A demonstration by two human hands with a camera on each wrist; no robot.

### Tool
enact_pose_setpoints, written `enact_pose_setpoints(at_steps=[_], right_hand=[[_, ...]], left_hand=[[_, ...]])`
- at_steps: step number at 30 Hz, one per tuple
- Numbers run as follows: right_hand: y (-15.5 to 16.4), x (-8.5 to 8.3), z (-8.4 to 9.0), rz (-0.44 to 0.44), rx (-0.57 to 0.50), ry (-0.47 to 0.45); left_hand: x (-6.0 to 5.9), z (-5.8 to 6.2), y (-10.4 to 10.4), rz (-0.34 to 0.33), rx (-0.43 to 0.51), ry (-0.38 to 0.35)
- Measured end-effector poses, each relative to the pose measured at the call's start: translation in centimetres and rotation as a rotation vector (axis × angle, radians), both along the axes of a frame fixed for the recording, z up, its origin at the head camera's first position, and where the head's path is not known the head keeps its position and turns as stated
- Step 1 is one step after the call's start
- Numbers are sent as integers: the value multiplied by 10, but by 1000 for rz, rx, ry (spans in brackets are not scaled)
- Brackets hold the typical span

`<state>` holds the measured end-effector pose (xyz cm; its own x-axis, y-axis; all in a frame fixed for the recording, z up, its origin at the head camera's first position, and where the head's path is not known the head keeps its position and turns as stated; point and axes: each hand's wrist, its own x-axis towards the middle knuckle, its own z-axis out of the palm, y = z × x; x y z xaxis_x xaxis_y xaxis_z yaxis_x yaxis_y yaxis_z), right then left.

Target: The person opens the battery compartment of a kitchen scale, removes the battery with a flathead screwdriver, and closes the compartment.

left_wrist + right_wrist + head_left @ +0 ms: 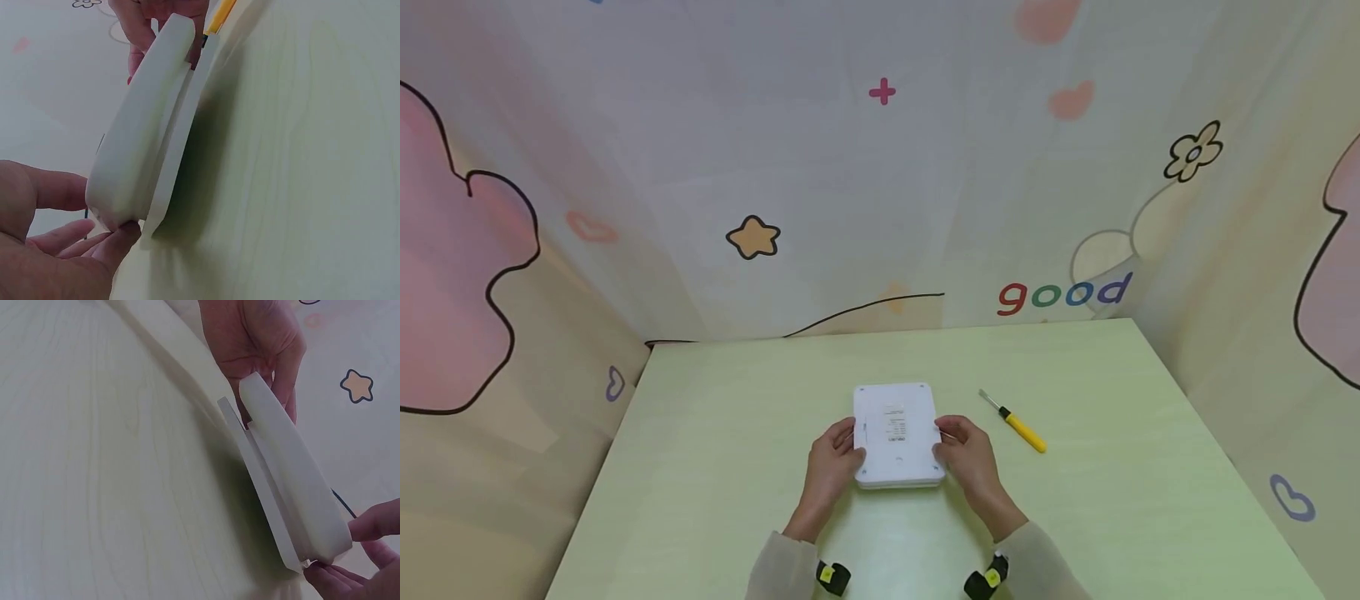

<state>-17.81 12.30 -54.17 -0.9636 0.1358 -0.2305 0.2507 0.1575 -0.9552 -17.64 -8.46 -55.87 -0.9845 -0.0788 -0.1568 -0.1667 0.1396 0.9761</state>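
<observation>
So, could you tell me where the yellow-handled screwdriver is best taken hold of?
Judging by its pose, grip the yellow handle of the screwdriver, coming from above. It lies flat on the table, apart from the white device, blade pointing away, nearest the right hand.

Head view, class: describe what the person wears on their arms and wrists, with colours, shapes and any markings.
Both hands are bare, the left hand and the right hand. Loose pale beige long sleeves cover the forearms. Below each wrist sits a small black camera unit with a yellow-green square sticker. No rings, watches or cables show.
</observation>
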Motion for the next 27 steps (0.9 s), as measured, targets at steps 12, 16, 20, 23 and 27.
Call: enact_pose_setpoints(at_steps=[12, 16, 20, 23, 27], right_hand=[[0, -1, -7, -23, 30, -29], [1, -2, -7, -24, 52, -43], [2, -2, -5, -4, 70, -54], [4, -1, -5, 16, 100, -56], [8, 3, -5, 34, 165, -51]], left_hand=[[0, -4, -1, -2, -21, -55], [0, -4, -3, -1, -19, -34], [-1, -4, -5, 10, -60, -28], [-3, -3, -8, 29, -90, -22], [-6, 1, -15, 39, -99, 11]])
